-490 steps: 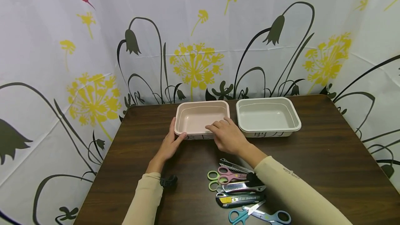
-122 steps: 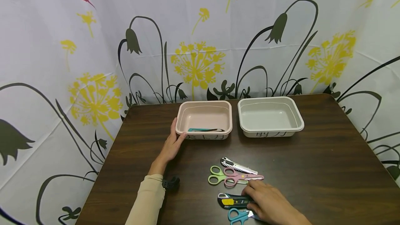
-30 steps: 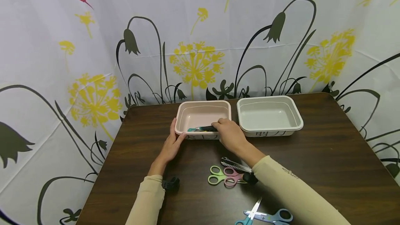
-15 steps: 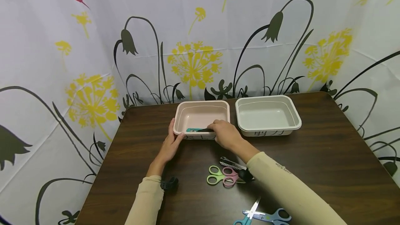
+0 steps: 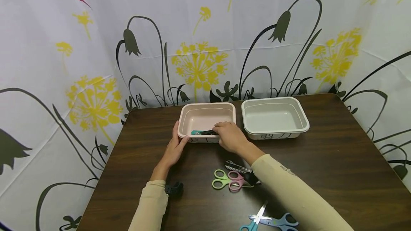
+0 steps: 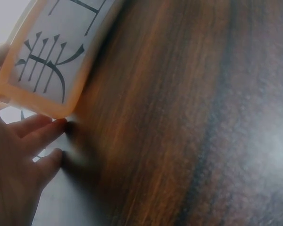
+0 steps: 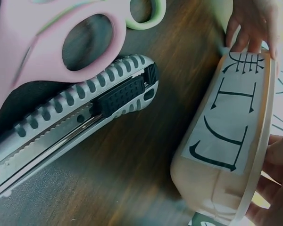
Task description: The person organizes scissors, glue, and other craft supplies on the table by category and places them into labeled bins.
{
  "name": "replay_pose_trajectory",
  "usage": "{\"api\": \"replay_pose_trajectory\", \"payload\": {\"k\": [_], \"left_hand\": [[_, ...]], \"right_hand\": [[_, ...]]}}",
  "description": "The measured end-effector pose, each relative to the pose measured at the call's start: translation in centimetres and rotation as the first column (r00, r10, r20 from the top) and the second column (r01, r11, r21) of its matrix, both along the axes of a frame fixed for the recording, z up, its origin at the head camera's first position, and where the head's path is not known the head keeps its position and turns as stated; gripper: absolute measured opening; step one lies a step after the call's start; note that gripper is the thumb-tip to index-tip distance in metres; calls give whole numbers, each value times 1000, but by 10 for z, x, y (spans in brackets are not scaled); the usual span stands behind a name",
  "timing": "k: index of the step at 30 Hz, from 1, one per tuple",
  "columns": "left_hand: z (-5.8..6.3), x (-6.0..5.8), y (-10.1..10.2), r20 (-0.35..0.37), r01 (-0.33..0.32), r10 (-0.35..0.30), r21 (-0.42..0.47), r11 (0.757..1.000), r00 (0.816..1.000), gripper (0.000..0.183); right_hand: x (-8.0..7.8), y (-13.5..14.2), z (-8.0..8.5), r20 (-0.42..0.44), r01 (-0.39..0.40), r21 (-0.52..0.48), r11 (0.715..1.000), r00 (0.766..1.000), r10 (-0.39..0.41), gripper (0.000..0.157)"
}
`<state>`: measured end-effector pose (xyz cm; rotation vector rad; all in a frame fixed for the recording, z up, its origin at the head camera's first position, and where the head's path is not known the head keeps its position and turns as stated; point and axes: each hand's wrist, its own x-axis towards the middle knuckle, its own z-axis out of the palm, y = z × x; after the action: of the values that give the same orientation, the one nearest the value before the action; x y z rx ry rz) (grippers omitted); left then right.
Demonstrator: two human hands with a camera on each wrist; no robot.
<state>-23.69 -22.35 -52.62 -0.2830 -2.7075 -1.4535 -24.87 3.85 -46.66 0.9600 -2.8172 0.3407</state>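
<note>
My left hand (image 5: 173, 149) holds the left front corner of a pink box (image 5: 207, 105), thumb at the front rim and fingers along the side. In the left wrist view the fingers touch the box's lettered end (image 6: 49, 61). My right hand (image 5: 232, 139) reaches over the front rim into the box, fingers curled on a black utility knife (image 5: 208, 132), whose near end the hand hides. Beside it inside lies a teal knife (image 5: 196, 132). Under my right forearm are a silver snap-off cutter (image 7: 85, 113), pink scissors (image 7: 19, 42) and green scissors (image 5: 226, 180).
A pale grey-green box (image 5: 274, 131) with black lettering stands right of the pink one. Teal scissors (image 5: 255, 224) and blue scissors (image 5: 279, 222) lie crossed near the front of the brown table (image 5: 340, 174). A flowered curtain (image 5: 192, 10) hangs behind.
The black utility knife has gone from the tabletop into the pink box with my right hand, and lies lower there than a second ago. My left hand stays at the corner.
</note>
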Motion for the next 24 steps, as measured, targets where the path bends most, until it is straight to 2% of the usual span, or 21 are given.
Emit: {"api": "replay_pose_trajectory", "payload": {"k": [5,12,19,24], "left_hand": [[0,0,0,1,-7,7,-2,1000,1000,74],[-1,-1,-1,9,-14,14,-3,1000,1000,74],[-2,0,0,11,-11,11,6,1000,1000,73],[-2,-1,0,6,-8,8,13,1000,1000,73]], "right_hand": [[0,3,-1,-32,-21,-19,1000,999,21,40],[4,2,-7,-162,-21,-26,999,987,17,32],[7,-1,-10,-95,11,35,999,995,-8,32],[6,-1,-11,-87,6,23,1000,996,-4,31]]}}
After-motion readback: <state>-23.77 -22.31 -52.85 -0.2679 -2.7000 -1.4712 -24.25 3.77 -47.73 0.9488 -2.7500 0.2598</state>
